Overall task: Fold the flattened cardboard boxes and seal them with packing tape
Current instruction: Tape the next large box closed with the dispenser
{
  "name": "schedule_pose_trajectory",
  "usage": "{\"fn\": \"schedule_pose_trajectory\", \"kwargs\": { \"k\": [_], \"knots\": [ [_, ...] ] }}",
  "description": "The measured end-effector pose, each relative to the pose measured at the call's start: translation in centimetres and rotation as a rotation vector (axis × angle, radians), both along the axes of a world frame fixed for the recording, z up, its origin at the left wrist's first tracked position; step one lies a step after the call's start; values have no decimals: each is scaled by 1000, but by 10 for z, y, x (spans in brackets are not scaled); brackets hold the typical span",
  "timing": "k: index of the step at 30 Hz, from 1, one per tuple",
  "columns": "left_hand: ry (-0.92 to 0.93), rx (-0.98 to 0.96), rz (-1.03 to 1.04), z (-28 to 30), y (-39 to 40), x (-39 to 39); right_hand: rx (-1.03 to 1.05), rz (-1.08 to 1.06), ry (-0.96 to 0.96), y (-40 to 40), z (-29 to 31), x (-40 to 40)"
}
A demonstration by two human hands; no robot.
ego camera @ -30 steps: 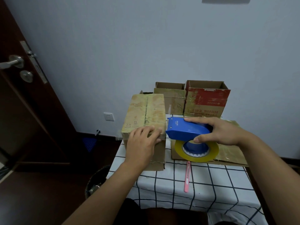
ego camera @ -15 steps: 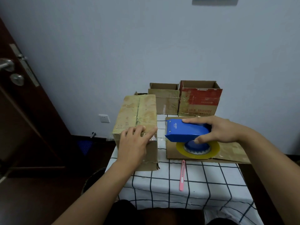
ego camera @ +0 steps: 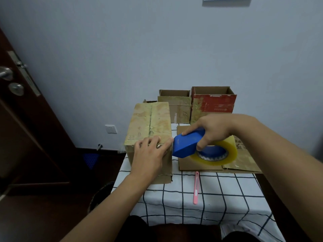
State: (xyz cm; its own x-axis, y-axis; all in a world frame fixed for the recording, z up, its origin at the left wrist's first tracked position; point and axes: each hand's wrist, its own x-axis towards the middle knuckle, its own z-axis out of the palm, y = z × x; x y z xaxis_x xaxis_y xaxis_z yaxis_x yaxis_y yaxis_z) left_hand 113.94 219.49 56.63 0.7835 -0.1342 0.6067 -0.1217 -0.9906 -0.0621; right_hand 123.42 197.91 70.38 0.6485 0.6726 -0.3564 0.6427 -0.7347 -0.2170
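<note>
Worn tan cardboard box (ego camera: 150, 123), closed, taped centre seam

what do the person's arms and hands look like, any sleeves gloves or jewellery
Both forearms are bare as far as the frame shows, with no sleeves in view. The left hand and right hand wear no gloves, and no rings, watch or bracelet can be seen.

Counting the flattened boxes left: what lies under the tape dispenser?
Flattened cardboard lies on the checked tablecloth below the tape dispenser held by the right hand. The tape roll hides its middle; how many sheets is unclear.
</note>
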Motion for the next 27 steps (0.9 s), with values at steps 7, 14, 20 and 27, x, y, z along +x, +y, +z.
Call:
{"fn": "schedule_pose_trajectory", "kwargs": {
  "k": [7, 14, 20, 27],
  "knots": [
    [82, -25, 12, 6, 0, -1, -158, 9, -62, 24, 18, -8],
    [71, -23, -1, 11, 0, -4, -252, -46, -178, 9, -46, -18],
    [190, -40, 34, 20, -5, -7, 155, -303, -220, -24, -76, -28],
    [268, 60, 62, 21, -7, -8, 676, -604, -90, -29, -129, -57]
  ]
}}
